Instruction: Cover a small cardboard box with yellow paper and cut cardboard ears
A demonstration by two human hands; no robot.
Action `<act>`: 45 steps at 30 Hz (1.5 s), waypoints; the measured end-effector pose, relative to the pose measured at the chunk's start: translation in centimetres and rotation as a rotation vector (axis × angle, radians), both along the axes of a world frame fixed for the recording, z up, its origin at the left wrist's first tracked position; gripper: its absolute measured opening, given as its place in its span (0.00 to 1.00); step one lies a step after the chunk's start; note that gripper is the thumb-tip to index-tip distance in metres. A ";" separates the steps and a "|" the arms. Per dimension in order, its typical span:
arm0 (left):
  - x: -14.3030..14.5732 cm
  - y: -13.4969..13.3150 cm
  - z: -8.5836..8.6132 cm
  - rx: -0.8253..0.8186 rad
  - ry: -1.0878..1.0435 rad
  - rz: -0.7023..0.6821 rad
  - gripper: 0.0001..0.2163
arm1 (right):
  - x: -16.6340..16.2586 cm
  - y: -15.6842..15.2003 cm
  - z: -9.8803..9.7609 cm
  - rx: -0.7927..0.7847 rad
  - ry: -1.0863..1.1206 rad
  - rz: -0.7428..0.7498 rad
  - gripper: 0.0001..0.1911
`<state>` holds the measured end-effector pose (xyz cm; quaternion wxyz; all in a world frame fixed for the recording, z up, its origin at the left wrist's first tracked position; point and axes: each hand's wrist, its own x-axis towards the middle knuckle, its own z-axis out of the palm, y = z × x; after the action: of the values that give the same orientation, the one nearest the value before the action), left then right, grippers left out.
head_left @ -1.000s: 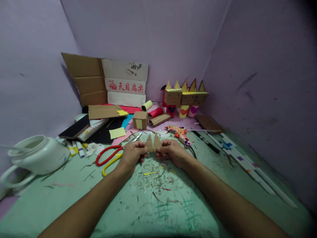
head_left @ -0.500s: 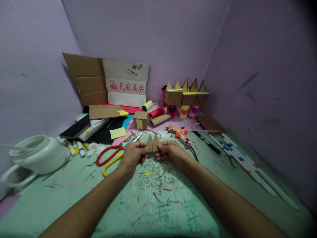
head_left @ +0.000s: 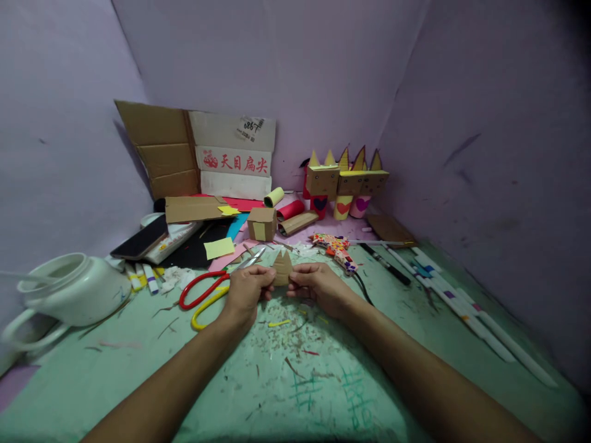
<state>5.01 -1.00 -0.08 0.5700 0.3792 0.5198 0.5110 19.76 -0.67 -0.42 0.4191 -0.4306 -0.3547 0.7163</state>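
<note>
Small pointed cardboard pieces [head_left: 282,271] are pinched upright between my hands, their tips side by side and their lower parts overlapping. My left hand [head_left: 248,288] grips the left edge between thumb and fingers. On the right edge, my right hand [head_left: 320,284] has its thumb and fingers closed in the same way. Scissors with one red and one yellow handle [head_left: 203,293] lie against the left hand, blades pointing away. Behind the hands stands a small cardboard box [head_left: 263,224] with a yellow patch. A flower-patterned glue gun [head_left: 339,249] rests beyond the right hand.
Cardboard figures with pointed ears [head_left: 323,181] stand at the back right. A large folded carton [head_left: 233,144] leans on the wall. At left is a white pot [head_left: 78,295]. White sticks [head_left: 462,314] lie along the right side. Scraps [head_left: 295,338] litter the green tabletop.
The two cardboard points have come closer together, from slightly apart to overlapping. My right hand has moved a little to the left.
</note>
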 end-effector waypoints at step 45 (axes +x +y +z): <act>0.1 -0.5 0.4 0.116 0.067 -0.228 0.11 | -0.2 -0.6 1.2 -0.054 0.019 -0.072 0.06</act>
<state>5.07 -1.50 0.32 0.5838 0.4850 0.4614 0.4594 19.59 -1.30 0.79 0.4362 -0.4473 -0.3155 0.7142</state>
